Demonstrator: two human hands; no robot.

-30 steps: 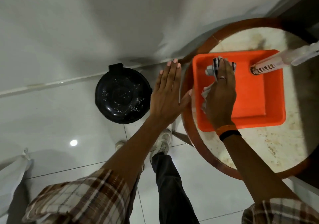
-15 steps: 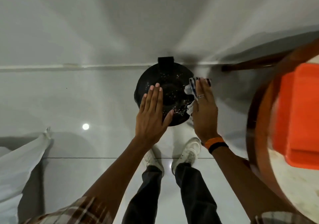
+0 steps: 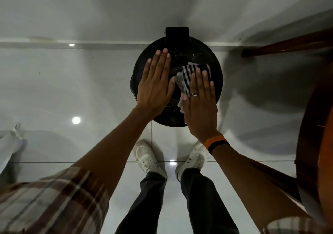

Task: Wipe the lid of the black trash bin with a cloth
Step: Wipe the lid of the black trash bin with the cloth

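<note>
The black trash bin stands on the white tiled floor against the wall, and its round lid (image 3: pixel 201 51) carries pale specks. A black-and-white checked cloth (image 3: pixel 187 77) lies on the lid's right half. My right hand (image 3: pixel 201 105) lies flat over the cloth's near part, fingers straight, with a ring on one finger and an orange and black band at the wrist. My left hand (image 3: pixel 155 84) is spread flat over the lid's left half, holding nothing. Whether it touches the lid I cannot tell. Both hands hide much of the lid.
A round wooden table (image 3: pixel 311 143) with an orange tray on it fills the right edge, and one of its legs (image 3: pixel 288 45) reaches toward the wall. My white shoes (image 3: pixel 149 159) stand just before the bin. A white cloth or bag (image 3: pixel 9 143) sits at far left.
The cloth came off the orange tray in my right hand and now rests on the bin lid. Both hands moved over the lid, and the view swung left from the table.
</note>
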